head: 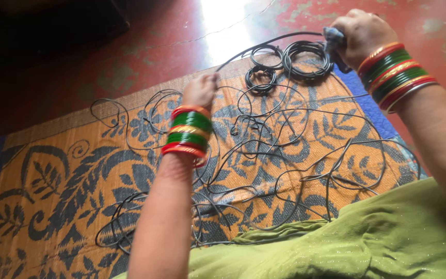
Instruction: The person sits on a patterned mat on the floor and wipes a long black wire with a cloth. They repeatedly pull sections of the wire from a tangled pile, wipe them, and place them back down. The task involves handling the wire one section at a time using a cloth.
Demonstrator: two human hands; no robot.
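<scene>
Beneath you the red, worn floor (171, 36) carries an orange woven mat patterned with dark grey leaves and vines (52, 196), which runs across most of the view. Your lap, covered in green cloth (388, 243), fills the lower right corner and overlaps the mat's near edge.

Across the mat sprawls a long thin black cable (285, 155), lying in loose tangled loops from the left side to the right, with three tighter coils near the mat's far edge. One stretch of it is lifted clear of the mat: its long axis runs from lower left up to upper right, rising from your left hand toward your right.

Your left hand (201, 90), wearing red and green bangles at the wrist, is raised over the middle of the mat with its fingers closed in a pinch on that taut stretch. Your right hand (360, 33), bangled the same way, is held higher at the far right, fingers wrapped tight around a small grey-blue object (332, 37) at the cable's end; what it is cannot be told.
</scene>
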